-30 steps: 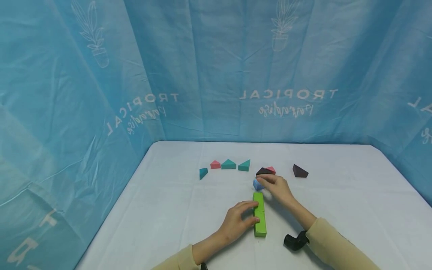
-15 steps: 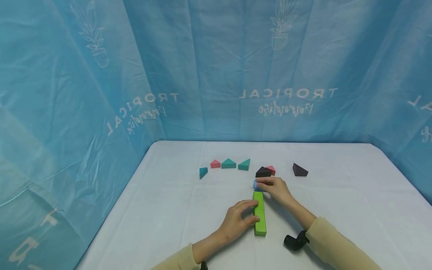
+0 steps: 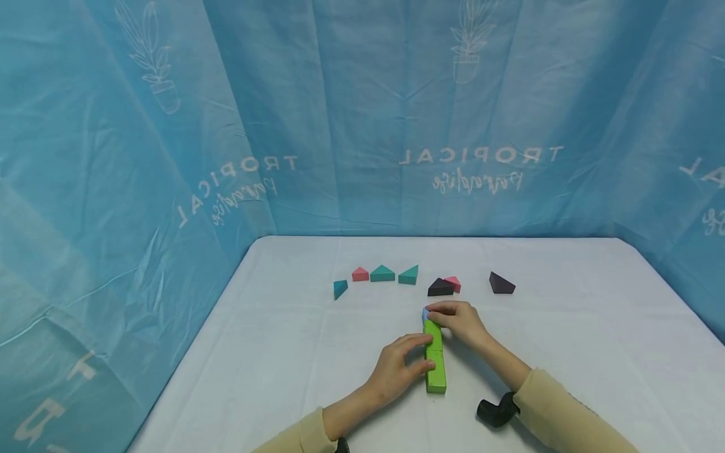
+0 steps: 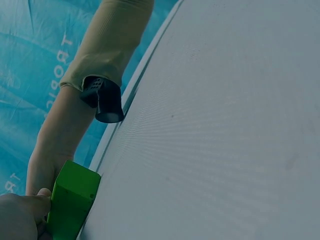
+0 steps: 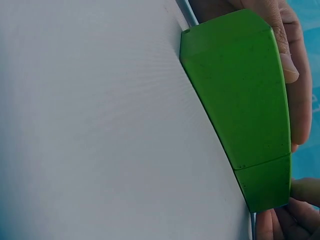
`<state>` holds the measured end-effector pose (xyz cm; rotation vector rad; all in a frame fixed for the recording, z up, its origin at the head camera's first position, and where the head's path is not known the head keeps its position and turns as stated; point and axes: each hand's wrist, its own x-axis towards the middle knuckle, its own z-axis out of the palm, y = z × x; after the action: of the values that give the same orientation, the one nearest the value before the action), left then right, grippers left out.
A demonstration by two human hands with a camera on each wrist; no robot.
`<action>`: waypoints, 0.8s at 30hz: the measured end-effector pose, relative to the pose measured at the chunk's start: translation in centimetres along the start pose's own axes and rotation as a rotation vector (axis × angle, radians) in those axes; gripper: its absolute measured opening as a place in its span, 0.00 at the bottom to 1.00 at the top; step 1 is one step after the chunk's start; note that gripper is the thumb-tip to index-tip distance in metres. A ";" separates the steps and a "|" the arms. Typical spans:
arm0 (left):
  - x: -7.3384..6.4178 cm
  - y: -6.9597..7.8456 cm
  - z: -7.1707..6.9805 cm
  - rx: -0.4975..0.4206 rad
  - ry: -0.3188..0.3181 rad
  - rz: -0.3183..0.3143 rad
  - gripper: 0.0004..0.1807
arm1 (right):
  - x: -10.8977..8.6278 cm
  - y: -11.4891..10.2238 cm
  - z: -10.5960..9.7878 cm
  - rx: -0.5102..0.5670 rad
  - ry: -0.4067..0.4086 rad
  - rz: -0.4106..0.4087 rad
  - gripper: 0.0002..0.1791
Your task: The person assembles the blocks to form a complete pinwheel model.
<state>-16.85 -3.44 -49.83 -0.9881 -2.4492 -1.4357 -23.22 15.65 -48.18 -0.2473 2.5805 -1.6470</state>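
Two green blocks, the near one point(image 3: 436, 376) and the far one point(image 3: 437, 340), lie end to end on the white table. My left hand point(image 3: 391, 372) rests thumb and fingertip against their left side, without wrapping round them. At the row's far end my right hand point(image 3: 461, 321) pinches a small blue block point(image 3: 425, 313), mostly covered by the fingers. It appears to touch the far green block; the exact contact is hidden. In the right wrist view, the green block point(image 5: 235, 95) fills the middle right, with left-hand fingers point(image 5: 290, 70) beside it.
Behind the right hand lie a black block point(image 3: 440, 288) and a pink block point(image 3: 454, 284) partly behind it. Another black block point(image 3: 501, 284) is farther right. Several teal blocks point(image 3: 382, 274) and a pink triangle point(image 3: 360, 275) lie at the back left. A blue curtain point(image 3: 362, 126) stands behind.
My right hand has brought the blue block nearer, away from the black block and up to the green row's far end. My left hand has stayed at the green blocks.
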 end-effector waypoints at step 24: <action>0.1 -0.2 0.2 -0.053 0.008 -0.026 0.25 | 2.0 2.0 -11.2 0.026 0.360 -0.135 0.23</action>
<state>-17.03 -3.23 -50.04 -0.9627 -2.4394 -1.5174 -26.98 26.17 -45.16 -0.1357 2.8499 -1.9291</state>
